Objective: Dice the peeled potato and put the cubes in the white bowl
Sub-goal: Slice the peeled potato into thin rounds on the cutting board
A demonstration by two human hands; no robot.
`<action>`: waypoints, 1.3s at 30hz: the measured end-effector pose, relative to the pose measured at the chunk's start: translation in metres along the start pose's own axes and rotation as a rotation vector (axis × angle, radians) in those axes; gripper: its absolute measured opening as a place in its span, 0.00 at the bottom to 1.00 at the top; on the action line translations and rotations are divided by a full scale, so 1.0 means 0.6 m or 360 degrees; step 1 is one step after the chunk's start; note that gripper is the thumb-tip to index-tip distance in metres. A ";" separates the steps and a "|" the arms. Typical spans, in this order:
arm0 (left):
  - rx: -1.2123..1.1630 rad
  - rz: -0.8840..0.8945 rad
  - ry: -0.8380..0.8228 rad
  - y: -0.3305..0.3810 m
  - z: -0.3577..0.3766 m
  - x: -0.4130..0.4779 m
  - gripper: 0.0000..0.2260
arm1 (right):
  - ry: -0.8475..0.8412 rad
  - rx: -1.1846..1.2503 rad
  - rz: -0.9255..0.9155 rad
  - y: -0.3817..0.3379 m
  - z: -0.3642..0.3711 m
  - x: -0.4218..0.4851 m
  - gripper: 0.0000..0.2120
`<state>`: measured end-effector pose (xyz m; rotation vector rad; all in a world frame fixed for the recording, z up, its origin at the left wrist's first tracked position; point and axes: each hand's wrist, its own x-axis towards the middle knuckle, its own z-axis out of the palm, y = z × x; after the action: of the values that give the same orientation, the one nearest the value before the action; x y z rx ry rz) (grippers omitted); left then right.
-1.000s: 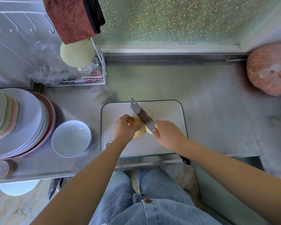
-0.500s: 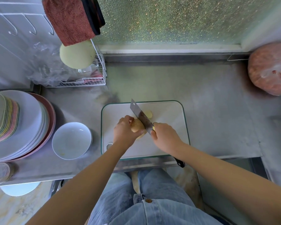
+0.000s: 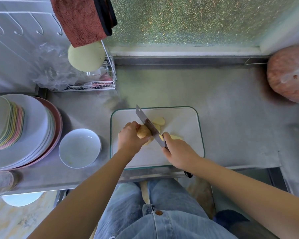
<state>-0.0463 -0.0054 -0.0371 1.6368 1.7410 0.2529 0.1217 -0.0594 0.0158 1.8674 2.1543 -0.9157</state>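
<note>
**Slicing stage: cleaver advanced into the potato**

Over the last second the cleaver (image 3: 149,127) has shifted left along the potato (image 3: 143,131), and more cut slices (image 3: 158,121) now lie exposed to its right on the cutting board (image 3: 179,152); judged, slicing is under way, and dicing and transfer are not yet begun. The left hand (image 3: 130,137) clamps the remaining potato piece near the board's centre; the right hand (image 3: 177,150) is closed around the cleaver handle. The potato shows pale yellow cut faces and a browner outer surface. The white bowl (image 3: 79,148) stands left of the board on the bench (image 3: 231,118), holding no cubes.
</note>
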 end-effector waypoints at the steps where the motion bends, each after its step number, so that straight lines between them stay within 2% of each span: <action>1: -0.0007 -0.0005 -0.0008 0.000 -0.001 0.001 0.21 | 0.0024 -0.0013 -0.0014 -0.002 0.005 -0.003 0.15; 9: -0.0034 -0.0002 -0.0020 0.001 -0.002 0.003 0.22 | 0.0104 0.0002 0.0087 -0.004 0.029 0.008 0.17; 19: -0.0105 -0.0032 -0.0018 0.001 -0.004 0.001 0.24 | 0.0097 0.0044 0.0121 0.010 0.066 0.050 0.09; 23: -0.0129 -0.0008 -0.0028 -0.005 -0.004 -0.001 0.25 | 0.0131 0.0172 0.0107 0.016 0.044 0.052 0.03; 28: -0.0357 -0.0129 -0.0009 -0.020 -0.004 -0.006 0.26 | 0.0238 0.0235 0.0026 0.006 -0.003 0.032 0.05; 32: -0.0512 -0.0209 0.0013 -0.022 -0.002 -0.008 0.18 | 0.0172 0.0183 0.0034 -0.005 -0.022 0.015 0.06; 39: -0.0564 -0.0274 -0.0012 -0.026 0.000 0.006 0.18 | 0.0039 0.0145 0.0064 -0.013 -0.031 -0.003 0.07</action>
<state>-0.0582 -0.0050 -0.0477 1.2268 1.7060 0.4442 0.1198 -0.0514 0.0343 1.9661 2.1140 -1.0035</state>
